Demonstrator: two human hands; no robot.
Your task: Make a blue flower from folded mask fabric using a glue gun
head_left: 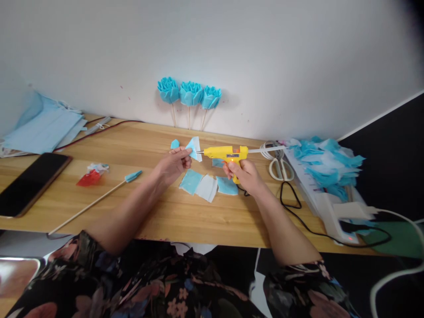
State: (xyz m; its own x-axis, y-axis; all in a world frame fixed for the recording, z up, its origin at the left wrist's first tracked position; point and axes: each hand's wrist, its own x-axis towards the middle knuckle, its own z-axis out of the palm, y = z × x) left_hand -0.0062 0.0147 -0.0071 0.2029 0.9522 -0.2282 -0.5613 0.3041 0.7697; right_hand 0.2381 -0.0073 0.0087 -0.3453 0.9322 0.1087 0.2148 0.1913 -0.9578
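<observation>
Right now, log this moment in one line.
left hand: pinching blue-white piece | right hand: holding yellow glue gun | nozzle: toward piece | blue flowers: against wall

hot glue gun [228, 153]: yellow body, small dark label on the side, slim metal nozzle at the front. held raised, barrel roughly level, nozzle pointing left, handle downward. white glue stick [266, 149] seated in the rear, long end projecting to the right. fabric piece [195, 145]: light blue with a white portion at right, creased, held up at the nozzle tip; contact unclear.
</observation>
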